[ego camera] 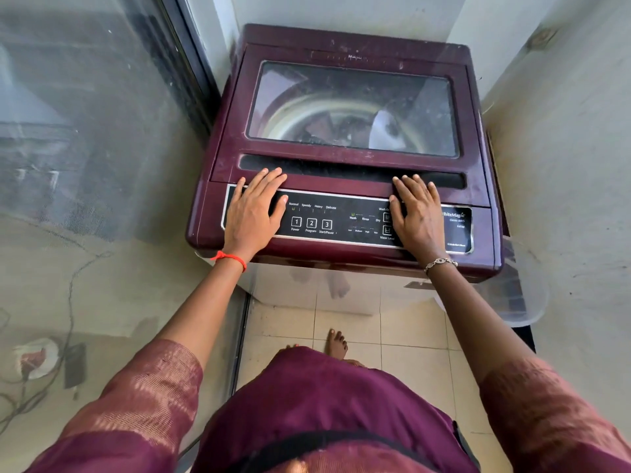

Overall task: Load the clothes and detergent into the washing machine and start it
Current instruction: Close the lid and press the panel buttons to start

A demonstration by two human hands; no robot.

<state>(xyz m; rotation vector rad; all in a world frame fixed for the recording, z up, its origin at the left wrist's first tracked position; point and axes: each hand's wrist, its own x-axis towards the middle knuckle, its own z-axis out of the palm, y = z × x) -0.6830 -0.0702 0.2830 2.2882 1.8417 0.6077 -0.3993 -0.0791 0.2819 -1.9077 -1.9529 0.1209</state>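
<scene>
Here, both hands lie flat and open on the front of the washing machine [345,158], gripping nothing: the left hand [254,213] at centre-left of the frame, the right hand [418,216] at centre-right, fingers reaching the closed lid's edge. Between and under them runs the black control panel [334,221], reading "Normal, Speedy, Heavy, Delicate", buttons "1 Power", "2 Program", "3 Start/Pause", then "Wash, Rinse, Dry", "Water Level" and, right of the right hand, "WhiteMagic". Through the glass lid window [351,107] in the upper centre, the drum holds dark clothes [327,126] and something white. A red thread [228,257] circles the left wrist, a bracelet [440,263] the right.
</scene>
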